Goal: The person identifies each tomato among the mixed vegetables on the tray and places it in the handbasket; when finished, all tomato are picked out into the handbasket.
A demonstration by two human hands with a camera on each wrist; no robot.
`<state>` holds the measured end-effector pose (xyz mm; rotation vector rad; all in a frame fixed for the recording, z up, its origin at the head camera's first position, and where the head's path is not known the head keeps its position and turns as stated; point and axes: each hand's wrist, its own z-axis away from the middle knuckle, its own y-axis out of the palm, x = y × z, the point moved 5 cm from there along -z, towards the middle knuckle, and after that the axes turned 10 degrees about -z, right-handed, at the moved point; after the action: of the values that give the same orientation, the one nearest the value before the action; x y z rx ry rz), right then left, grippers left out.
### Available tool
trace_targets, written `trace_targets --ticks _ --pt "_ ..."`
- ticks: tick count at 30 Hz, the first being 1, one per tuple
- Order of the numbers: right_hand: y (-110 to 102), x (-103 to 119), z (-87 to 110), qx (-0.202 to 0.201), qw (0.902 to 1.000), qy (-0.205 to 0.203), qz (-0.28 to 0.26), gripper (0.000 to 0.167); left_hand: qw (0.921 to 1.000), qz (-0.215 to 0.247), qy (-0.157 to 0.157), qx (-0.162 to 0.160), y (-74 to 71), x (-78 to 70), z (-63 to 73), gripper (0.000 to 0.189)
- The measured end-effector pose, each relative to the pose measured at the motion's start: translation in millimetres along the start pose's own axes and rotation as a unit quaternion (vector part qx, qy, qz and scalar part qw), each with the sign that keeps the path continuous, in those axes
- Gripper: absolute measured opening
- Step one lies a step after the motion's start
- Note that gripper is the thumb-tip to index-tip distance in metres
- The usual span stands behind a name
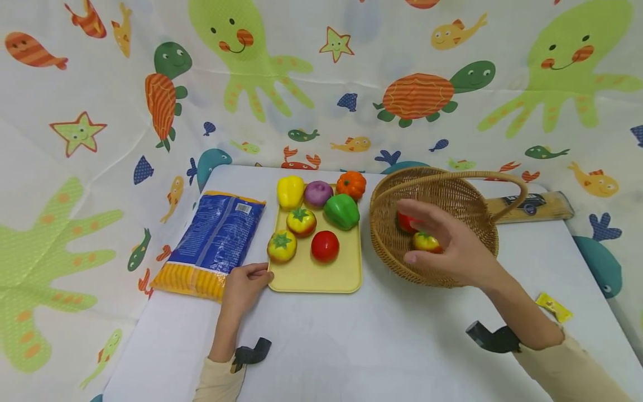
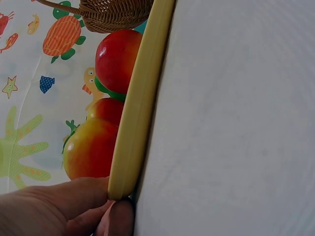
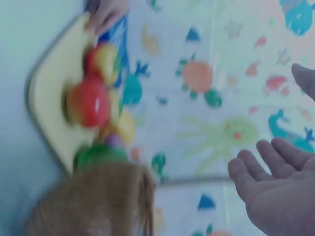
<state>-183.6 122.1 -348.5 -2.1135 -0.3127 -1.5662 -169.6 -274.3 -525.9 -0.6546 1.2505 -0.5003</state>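
Seven fruits and vegetables sit on the tray; the basket shows two.

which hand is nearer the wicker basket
Right. The right hand is over the wicker basket; the left hand pinches the near left corner of the yellow tray, across from the basket.
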Motion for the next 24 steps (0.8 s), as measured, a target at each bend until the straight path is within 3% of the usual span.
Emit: trace_targets --ticks 6,12,17,21,24 --pt "60 6 7.3 0.016 0.9994 -0.009 -0.028 0.084 1.0 -0.002 -0.002 -0.009 -2.8 2.1 -0.4 0.031" --pt "107 -21 -0.7 0.021 0.9996 0.006 -0.016 0.089 0.9999 0.002 0.007 -0.011 -0.3 2.0 -1.2 0.032" --pt "121 -58 -17.2 -0.035 0.9981 0.048 -0.015 0.091 0.9999 -0.001 0.006 -0.014 -0.4 1.3 -0.6 0.031" --pt "122 -93 -31.7 -0.102 0.9876 0.118 -0.013 0.093 0.9999 0.0 0.011 -0.012 0.1 -0.5 -0.2 0.032" --pt "122 -113 -40.1 -0.128 0.9809 0.146 -0.012 0.094 0.9999 -0.001 0.009 -0.011 1.1 -1.3 0.9 0.032"
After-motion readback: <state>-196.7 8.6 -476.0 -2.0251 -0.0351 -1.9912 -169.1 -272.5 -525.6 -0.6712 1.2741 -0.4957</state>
